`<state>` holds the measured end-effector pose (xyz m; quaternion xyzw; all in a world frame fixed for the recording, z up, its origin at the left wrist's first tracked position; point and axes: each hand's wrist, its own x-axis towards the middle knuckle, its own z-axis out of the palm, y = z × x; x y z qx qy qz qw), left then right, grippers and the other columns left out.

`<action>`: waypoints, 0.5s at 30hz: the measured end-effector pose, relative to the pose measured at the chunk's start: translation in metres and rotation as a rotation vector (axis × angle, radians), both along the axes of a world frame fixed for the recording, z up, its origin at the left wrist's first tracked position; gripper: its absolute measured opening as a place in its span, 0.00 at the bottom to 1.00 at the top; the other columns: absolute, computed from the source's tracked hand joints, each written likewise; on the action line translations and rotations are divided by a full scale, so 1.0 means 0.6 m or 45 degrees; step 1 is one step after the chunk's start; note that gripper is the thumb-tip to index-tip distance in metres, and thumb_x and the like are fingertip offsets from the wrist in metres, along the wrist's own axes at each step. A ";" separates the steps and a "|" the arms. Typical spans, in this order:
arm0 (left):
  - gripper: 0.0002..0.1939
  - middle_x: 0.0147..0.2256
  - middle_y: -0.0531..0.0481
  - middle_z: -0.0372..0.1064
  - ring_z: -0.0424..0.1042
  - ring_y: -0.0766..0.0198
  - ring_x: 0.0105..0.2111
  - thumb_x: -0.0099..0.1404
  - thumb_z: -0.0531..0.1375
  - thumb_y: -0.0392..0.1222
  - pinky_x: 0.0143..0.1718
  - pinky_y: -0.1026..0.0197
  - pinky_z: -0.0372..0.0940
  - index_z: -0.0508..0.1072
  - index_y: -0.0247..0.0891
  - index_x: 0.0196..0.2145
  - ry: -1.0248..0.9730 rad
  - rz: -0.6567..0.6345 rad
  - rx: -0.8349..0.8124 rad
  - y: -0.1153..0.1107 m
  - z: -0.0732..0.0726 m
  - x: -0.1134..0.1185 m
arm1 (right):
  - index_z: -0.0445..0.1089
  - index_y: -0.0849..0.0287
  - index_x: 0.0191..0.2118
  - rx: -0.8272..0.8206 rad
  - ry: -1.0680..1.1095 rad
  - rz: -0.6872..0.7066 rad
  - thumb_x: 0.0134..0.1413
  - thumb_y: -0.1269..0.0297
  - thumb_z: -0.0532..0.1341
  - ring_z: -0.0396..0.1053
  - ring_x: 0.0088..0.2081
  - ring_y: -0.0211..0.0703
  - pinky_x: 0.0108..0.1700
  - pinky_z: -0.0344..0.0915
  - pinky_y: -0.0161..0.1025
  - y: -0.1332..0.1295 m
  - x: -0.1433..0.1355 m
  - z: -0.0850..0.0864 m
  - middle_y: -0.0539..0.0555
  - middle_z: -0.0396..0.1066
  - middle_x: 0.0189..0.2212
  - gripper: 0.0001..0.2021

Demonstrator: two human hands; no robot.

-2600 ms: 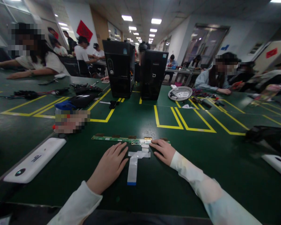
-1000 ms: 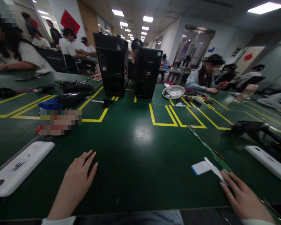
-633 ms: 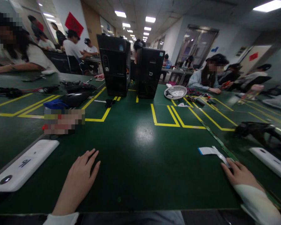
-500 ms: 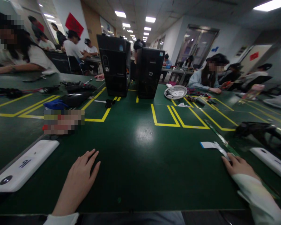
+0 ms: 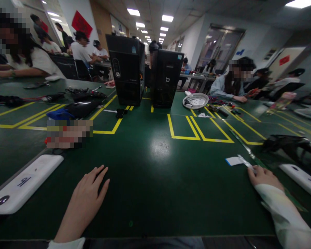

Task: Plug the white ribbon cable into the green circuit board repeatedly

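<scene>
My left hand (image 5: 89, 193) lies flat on the green table (image 5: 155, 193), fingers spread, holding nothing. At the right, my right hand (image 5: 265, 178) rests over a green strip (image 5: 245, 145), its fingers at the end of a white ribbon piece (image 5: 234, 160) with a blue tip. The fingers of that hand are bent and partly hidden, so whether they grip the ribbon is unclear. Left of my left hand lies a white device (image 5: 28, 183) with a dark round lens.
Two black computer towers (image 5: 125, 76) stand at the back middle. A white basket (image 5: 195, 101) sits right of them. Another white device (image 5: 302, 178) and black parts (image 5: 287, 145) lie at the right. Cables and a black-and-blue item (image 5: 75, 110) lie left. Other people sit around.
The view has shifted slightly. My right hand has drawn its fingers in a little more at the end of the ribbon; my left hand has stayed on the table.
</scene>
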<state>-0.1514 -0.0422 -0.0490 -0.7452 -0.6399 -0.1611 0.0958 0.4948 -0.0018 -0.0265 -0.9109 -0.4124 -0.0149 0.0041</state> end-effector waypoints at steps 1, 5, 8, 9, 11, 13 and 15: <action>0.29 0.57 0.36 0.64 0.65 0.45 0.55 0.68 0.45 0.54 0.56 0.41 0.61 0.66 0.33 0.57 -0.001 -0.002 -0.001 0.000 -0.001 -0.001 | 0.65 0.64 0.57 0.022 -0.005 0.004 0.61 0.48 0.38 0.60 0.58 0.66 0.53 0.60 0.57 -0.001 0.003 -0.004 0.73 0.59 0.57 0.32; 0.29 0.56 0.36 0.65 0.66 0.45 0.55 0.68 0.45 0.55 0.55 0.41 0.62 0.66 0.33 0.57 0.008 -0.006 0.002 0.001 -0.001 0.000 | 0.69 0.66 0.53 0.163 -0.098 0.051 0.61 0.49 0.42 0.61 0.56 0.70 0.49 0.62 0.63 -0.007 0.023 -0.022 0.75 0.61 0.56 0.30; 0.29 0.56 0.35 0.65 0.66 0.45 0.54 0.69 0.44 0.54 0.55 0.42 0.62 0.67 0.32 0.56 0.017 -0.007 0.020 0.000 0.001 0.001 | 0.73 0.64 0.45 0.282 -0.195 0.267 0.58 0.51 0.47 0.63 0.54 0.70 0.46 0.63 0.65 -0.010 0.035 -0.035 0.75 0.64 0.53 0.25; 0.29 0.56 0.35 0.65 0.66 0.45 0.54 0.69 0.44 0.54 0.55 0.42 0.62 0.67 0.32 0.56 0.019 -0.009 0.025 0.000 0.002 0.002 | 0.74 0.63 0.43 0.323 -0.203 0.371 0.58 0.53 0.48 0.64 0.53 0.69 0.47 0.64 0.64 -0.010 0.036 -0.039 0.74 0.66 0.51 0.23; 0.30 0.56 0.35 0.65 0.66 0.45 0.54 0.69 0.43 0.55 0.55 0.42 0.62 0.68 0.32 0.56 0.024 -0.012 0.024 0.001 0.003 0.002 | 0.74 0.63 0.43 0.394 -0.190 0.553 0.57 0.56 0.49 0.67 0.52 0.62 0.51 0.65 0.59 -0.007 0.028 -0.047 0.70 0.70 0.48 0.21; 0.30 0.56 0.36 0.65 0.66 0.45 0.55 0.69 0.43 0.55 0.55 0.42 0.62 0.68 0.32 0.56 0.028 -0.009 0.004 0.002 0.003 0.000 | 0.73 0.63 0.45 0.441 -0.154 0.695 0.56 0.58 0.50 0.69 0.51 0.56 0.54 0.65 0.53 -0.002 0.008 -0.054 0.67 0.71 0.48 0.20; 0.30 0.56 0.36 0.65 0.66 0.45 0.55 0.68 0.43 0.56 0.54 0.42 0.62 0.67 0.32 0.56 0.026 0.001 -0.019 0.003 0.003 -0.001 | 0.72 0.65 0.47 0.504 -0.105 0.853 0.57 0.56 0.50 0.69 0.50 0.55 0.54 0.65 0.52 0.004 -0.025 -0.058 0.66 0.70 0.49 0.22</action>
